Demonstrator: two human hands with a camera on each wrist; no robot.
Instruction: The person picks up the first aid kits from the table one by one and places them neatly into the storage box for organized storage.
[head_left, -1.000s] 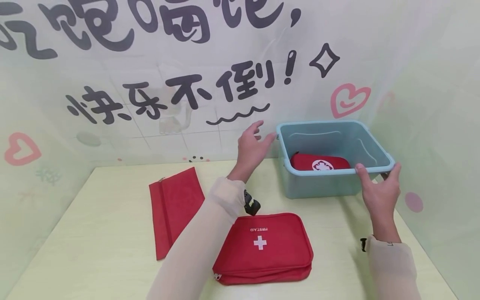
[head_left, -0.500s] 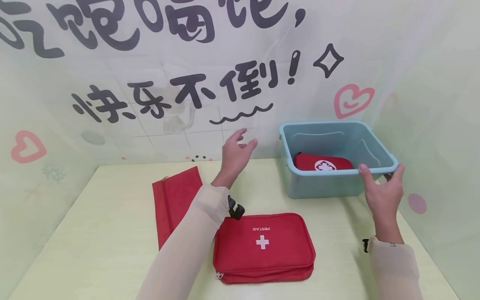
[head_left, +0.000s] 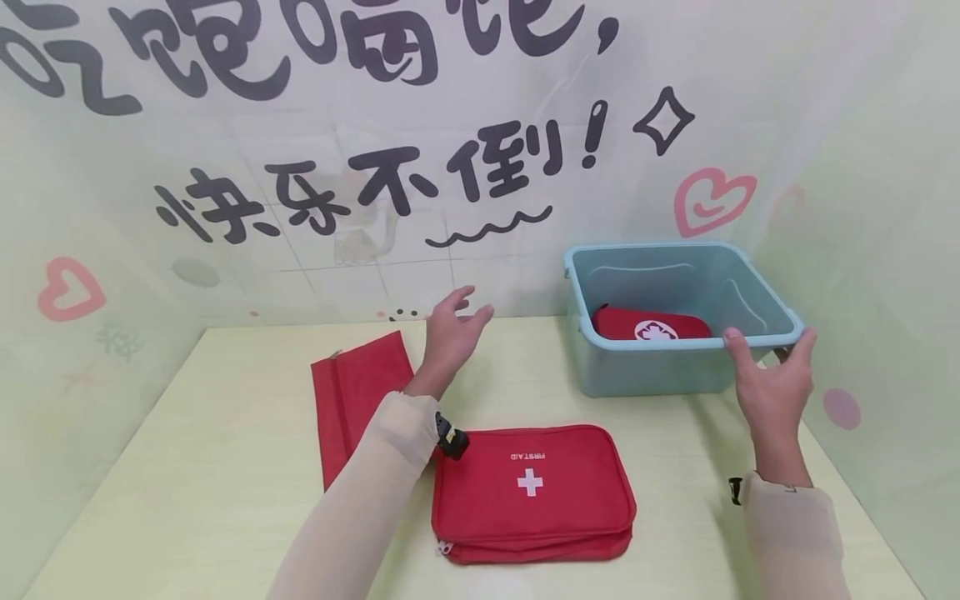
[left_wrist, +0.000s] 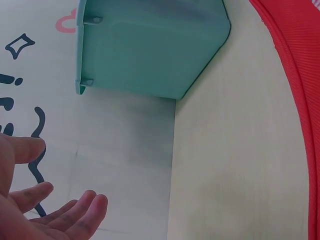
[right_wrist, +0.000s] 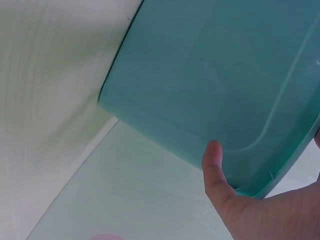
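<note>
A light-blue plastic bin (head_left: pixel 652 371) stands at the back right, holding a red zip case (head_left: pixel 615 323) with a white round emblem. At its front right corner my right hand (head_left: pixel 772 392) grips the rim, thumb on top and fingers beneath. The right wrist view shows a finger against the bin's wall (right_wrist: pixel 200 65). My left hand (head_left: pixel 452 337) hovers left of the bin, fingers spread and loosely bent, holding nothing. Below it lies a red first aid bag (head_left: pixel 532 508) with a white cross, its lettering upside down. A flat red zip pouch (head_left: pixel 367 379) lies left, partly hidden by my left arm.
All of this sits on a pale wood table (head_left: pixel 187 467). A white wall sheet (head_left: pixel 510 275) with dark lettering rises behind it. Another pale wall (head_left: pixel 885 375) runs along the right edge, close to the bin and my right hand.
My left hand has moved left and down, away from the bin's left rim toward the flat pouch. The right hand stays on the bin's corner. The whole view has shifted slightly.
</note>
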